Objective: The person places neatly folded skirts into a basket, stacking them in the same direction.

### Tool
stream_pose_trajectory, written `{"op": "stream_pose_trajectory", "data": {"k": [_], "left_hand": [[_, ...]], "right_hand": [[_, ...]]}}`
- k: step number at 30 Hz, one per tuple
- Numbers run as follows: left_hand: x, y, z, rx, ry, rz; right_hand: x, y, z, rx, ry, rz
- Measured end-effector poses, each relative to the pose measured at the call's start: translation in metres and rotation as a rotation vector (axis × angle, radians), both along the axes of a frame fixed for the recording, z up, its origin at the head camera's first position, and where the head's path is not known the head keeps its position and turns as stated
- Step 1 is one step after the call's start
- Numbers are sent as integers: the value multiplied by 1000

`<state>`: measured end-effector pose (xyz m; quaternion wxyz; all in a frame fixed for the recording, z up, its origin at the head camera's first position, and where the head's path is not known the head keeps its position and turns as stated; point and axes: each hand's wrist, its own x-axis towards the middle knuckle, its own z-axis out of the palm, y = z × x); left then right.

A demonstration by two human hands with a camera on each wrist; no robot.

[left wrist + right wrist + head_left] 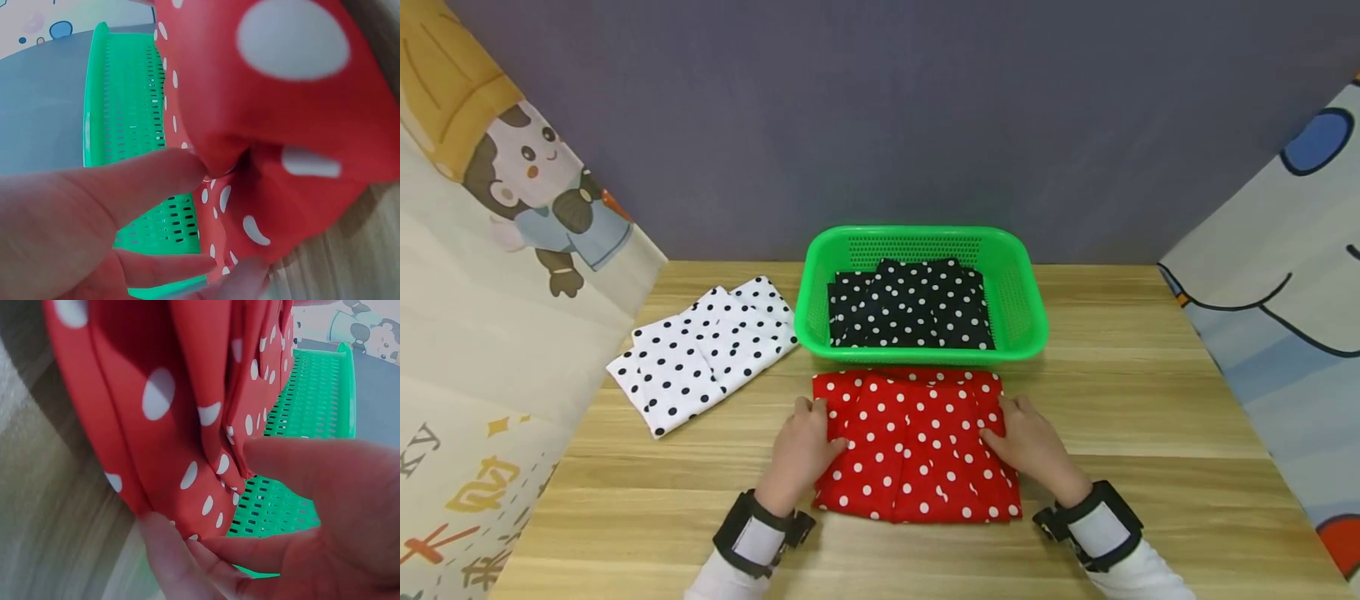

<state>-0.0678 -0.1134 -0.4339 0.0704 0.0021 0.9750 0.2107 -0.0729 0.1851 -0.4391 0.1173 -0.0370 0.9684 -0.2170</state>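
A folded red cloth with white dots lies on the wooden table, just in front of a green basket. My left hand grips its left side, thumb on top and fingers at the edge. On the opposite side my right hand pinches the cloth the same way. In the left wrist view the thumb presses into a fold of the red fabric. The right wrist view has the thumb against the layered folds, with fingertips under the lower edge.
Inside the basket lies a folded black cloth with white dots. A folded white cloth with black dots rests on the table to the left, its corner close to the basket. A dark grey panel stands behind, with printed sheets at both sides.
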Motion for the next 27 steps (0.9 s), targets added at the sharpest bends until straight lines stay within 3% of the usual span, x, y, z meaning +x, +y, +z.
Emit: {"op": "stream_pose_trajectory", "data": {"k": [6,14,20,27], "left_hand": [[-3,3,0,13,-52,23],[-5,9,-2,26,-28,44],[-5,10,-6,83,-36,62],[-4,8,-10,171,-89,74]], "right_hand": [[0,-2,-2,-18,-24,-25],[-2,-5,-7,-65,-33,-60],[-4,-7,-11,-74,-16,-82],[-6,-9,-13,-134,-81,-121]]}}
